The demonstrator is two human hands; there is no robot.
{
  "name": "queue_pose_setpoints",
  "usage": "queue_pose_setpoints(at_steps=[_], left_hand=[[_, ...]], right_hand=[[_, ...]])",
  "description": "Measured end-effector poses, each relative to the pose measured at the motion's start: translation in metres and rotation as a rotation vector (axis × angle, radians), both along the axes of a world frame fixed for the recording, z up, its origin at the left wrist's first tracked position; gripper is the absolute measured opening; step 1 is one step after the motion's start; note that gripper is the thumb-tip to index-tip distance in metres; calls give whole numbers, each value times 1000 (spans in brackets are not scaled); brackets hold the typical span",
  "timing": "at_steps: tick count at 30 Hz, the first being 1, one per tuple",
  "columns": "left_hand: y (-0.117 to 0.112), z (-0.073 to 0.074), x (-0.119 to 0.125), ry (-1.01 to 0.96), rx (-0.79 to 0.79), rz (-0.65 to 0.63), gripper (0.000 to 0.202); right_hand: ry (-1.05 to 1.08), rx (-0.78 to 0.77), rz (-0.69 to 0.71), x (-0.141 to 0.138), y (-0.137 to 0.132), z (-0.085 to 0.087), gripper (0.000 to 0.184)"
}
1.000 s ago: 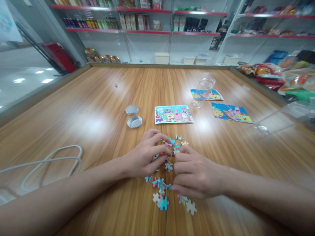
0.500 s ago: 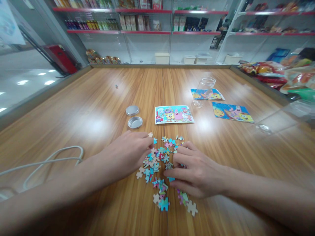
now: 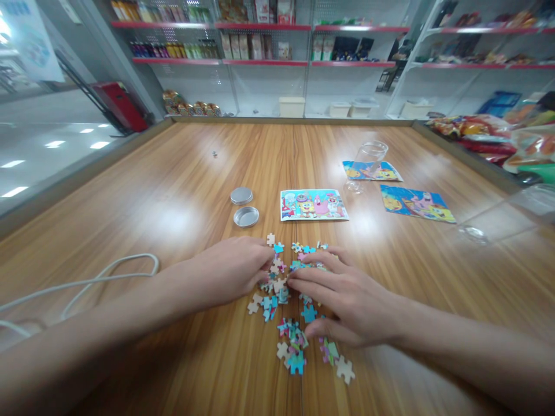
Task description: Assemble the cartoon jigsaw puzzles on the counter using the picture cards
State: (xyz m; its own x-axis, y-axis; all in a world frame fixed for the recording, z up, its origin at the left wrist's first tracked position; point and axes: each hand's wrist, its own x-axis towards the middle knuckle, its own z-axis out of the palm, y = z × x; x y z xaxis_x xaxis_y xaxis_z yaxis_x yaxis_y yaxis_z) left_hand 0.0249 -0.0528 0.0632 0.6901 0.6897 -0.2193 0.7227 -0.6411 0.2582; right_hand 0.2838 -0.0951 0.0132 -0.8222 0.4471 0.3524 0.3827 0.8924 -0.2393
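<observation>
Jigsaw puzzle pieces, some printed side up and some plain beige side up, lie in a loose heap on the wooden table. My left hand rests at the heap's left side, its fingers curled down and closed; what they hold, if anything, is hidden. Over the right part of the heap, my right hand has its fingers stretched and spread, covering several pieces. A plain beige piece lies apart at the near right. Beyond the heap is a cartoon picture card.
Two round metal lids lie left of the card. A clear plastic jar stands over one blue picture sheet; another blue picture sheet lies nearby. A second clear container is at right, a white cable at left.
My right hand has shifted left across the heap with its fingers straighter, uncovering a blue piece below. My left hand stays at the heap's left side. The whole view has shifted slightly.
</observation>
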Motion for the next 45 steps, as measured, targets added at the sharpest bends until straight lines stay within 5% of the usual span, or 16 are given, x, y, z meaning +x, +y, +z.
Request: queue_pose_setpoints(at_steps=[11,20,30,37,45], left_hand=[[24,5,-26,207,-92,69,20],[0,0,13,-150,-31,-190,9],[-1,1,15,-200,-194,-140,12],[4,-1,12,-275,53,-219,11],[1,-11,13,-200,56,-354,8]], right_hand=[[6,-24,13,1,1,0,49],[9,-27,-57,2,3,-1,28],[93,27,-212,2,3,-1,24],[68,36,-247,2,2,-2,18],[53,49,-306,1,4,0,19]])
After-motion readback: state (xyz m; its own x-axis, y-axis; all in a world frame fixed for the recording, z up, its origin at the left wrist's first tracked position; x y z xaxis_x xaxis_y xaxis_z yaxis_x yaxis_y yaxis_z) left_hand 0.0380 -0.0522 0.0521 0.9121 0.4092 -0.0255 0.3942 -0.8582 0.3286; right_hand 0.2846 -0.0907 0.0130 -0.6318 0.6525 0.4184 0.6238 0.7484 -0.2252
